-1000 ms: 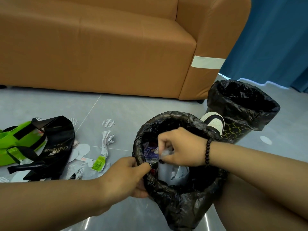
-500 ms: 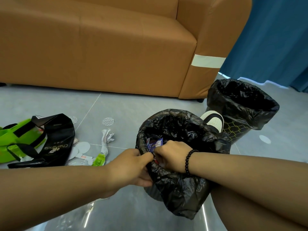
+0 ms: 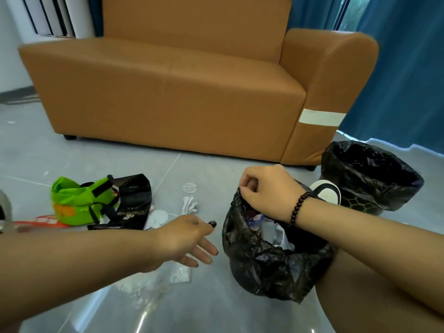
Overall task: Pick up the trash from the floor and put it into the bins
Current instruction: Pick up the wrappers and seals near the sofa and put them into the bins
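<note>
The near bin (image 3: pixel 271 265), lined with a black bag, is the landmark here. It already holds some trash: white crumpled paper and a purple-printed wrapper (image 3: pixel 254 218) show inside its mouth, so part of the job looks done. The right hand (image 3: pixel 266 192) sits on the bin's far-left rim with the fingers curled shut, pinching the edge of the black liner and lifting it. The left hand (image 3: pixel 189 239) hovers just left of the bin, palm down, fingers loosely spread and holding nothing.

A good deal is left on the floor, all to the left of that bin. Nearest lies a crumpled white paper (image 3: pixel 189 205), with round white pads (image 3: pixel 158 217) beside it. Farther left sit a black paper bag (image 3: pixel 134 200) and a green bag (image 3: pixel 77 200) touching each other, and a red-printed wrapper (image 3: pixel 40 222) beyond them. A clear plastic sheet (image 3: pixel 156 282) lies on the tiles below the left hand (hard to make out against the glare).

A second lined bin (image 3: pixel 370 174) stands behind and to the right of the near one, beside the sofa's arm; its contents cannot be seen. My judgement: the task is somewhere in its middle, with most large pieces still to collect.
</note>
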